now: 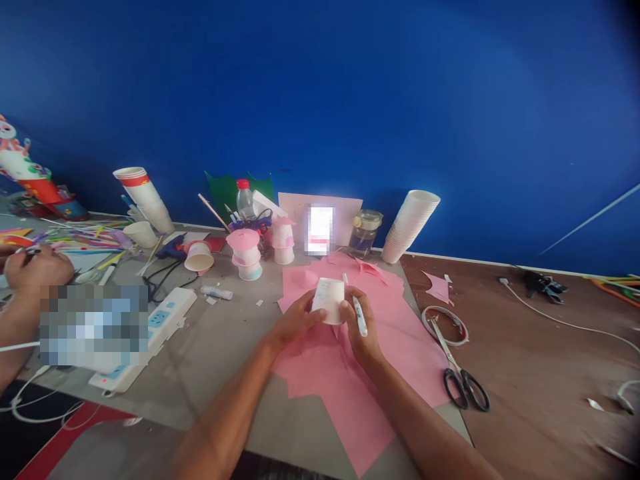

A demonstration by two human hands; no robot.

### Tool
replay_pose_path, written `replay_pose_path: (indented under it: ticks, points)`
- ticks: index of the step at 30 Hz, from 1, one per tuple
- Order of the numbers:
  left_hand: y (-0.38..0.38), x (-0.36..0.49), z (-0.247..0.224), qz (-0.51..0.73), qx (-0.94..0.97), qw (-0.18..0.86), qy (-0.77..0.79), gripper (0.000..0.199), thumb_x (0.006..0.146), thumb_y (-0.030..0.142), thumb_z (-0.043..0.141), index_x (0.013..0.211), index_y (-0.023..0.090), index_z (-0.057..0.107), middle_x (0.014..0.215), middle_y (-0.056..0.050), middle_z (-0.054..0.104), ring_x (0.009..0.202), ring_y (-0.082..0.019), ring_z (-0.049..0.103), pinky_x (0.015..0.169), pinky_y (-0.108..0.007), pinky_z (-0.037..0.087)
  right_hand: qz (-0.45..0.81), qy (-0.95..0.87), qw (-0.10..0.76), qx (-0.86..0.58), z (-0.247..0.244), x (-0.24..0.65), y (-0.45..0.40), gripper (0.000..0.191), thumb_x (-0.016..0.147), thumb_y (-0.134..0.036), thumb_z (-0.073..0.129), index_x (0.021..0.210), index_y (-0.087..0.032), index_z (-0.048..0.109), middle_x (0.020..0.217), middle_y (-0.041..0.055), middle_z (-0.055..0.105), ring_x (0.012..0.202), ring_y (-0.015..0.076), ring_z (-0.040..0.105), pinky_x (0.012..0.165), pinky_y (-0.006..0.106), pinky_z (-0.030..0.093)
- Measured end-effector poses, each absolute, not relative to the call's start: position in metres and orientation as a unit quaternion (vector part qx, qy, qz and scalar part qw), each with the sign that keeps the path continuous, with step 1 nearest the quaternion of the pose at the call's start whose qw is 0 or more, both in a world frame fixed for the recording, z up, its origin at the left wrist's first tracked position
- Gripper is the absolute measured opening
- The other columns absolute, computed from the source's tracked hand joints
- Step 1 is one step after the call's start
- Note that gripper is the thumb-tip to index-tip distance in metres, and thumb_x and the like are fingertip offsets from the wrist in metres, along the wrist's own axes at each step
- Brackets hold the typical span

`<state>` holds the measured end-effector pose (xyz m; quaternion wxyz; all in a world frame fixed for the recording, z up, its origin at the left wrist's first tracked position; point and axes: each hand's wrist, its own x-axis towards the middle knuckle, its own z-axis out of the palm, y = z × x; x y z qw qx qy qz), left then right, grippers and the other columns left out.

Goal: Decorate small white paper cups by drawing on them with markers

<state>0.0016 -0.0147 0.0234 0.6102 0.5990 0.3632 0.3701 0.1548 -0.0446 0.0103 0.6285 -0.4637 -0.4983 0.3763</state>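
Observation:
A white paper cup [330, 293] is held upside down above the pink paper, its narrow end up. My left hand [299, 319] is closed around the cup's left side, thumb across its front. From the right, my right hand [364, 337] touches the cup with its fingertips and also grips a white marker pen [361, 319]. The pen slants across the hand beside the cup. Beneath both hands spreads a large cut sheet of pink paper [370, 413]. Faint marks show on the cup, too small to read.
Scissors [457, 373] and a tape roll [466, 333] lie right. Behind stand pink-topped cup figures [244, 250], a lit phone [321, 230], a glass jar [367, 233] and a leaning cup stack [410, 227]. Left are a power strip [170, 310] and another person's hand [37, 270].

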Motion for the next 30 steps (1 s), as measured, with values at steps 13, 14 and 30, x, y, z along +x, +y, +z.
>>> replay_pose_path:
  ticks: [13,14,30]
  points:
    - [-0.017,0.004,0.021,0.364,0.553,0.663,0.35,0.064,0.077,0.05,0.066,0.132,0.024,0.045,0.089,-0.004,0.062,0.066,-0.011,0.053,0.057,-0.022,0.037,0.394,-0.49,0.645,-0.434,0.007,0.159,-0.043,0.04,0.081,-0.047,0.061,0.111,-0.02,0.056,0.098,0.0066,0.062,0.084,0.0208,0.059,0.071,0.034,0.05]
    - [-0.016,0.005,0.019,0.377,0.548,0.648,0.371,0.059,0.078,0.051,0.064,0.127,0.023,0.049,0.084,-0.002,0.061,0.06,-0.009,0.048,0.053,-0.022,0.034,0.39,-0.485,0.653,-0.432,0.006,0.159,-0.043,0.041,0.081,-0.047,0.061,0.111,-0.02,0.055,0.099,0.0067,0.062,0.085,0.0209,0.059,0.071,0.034,0.05]
    - [-0.011,0.001,0.017,0.517,0.507,0.568,0.39,0.043,0.087,0.052,0.052,0.063,0.017,0.046,0.053,0.005,0.039,0.043,-0.005,0.033,0.044,-0.02,0.025,0.267,-0.531,0.64,-0.487,0.003,0.163,-0.043,0.044,0.082,-0.049,0.058,0.114,-0.019,0.052,0.107,0.009,0.059,0.094,0.024,0.057,0.08,0.038,0.047]
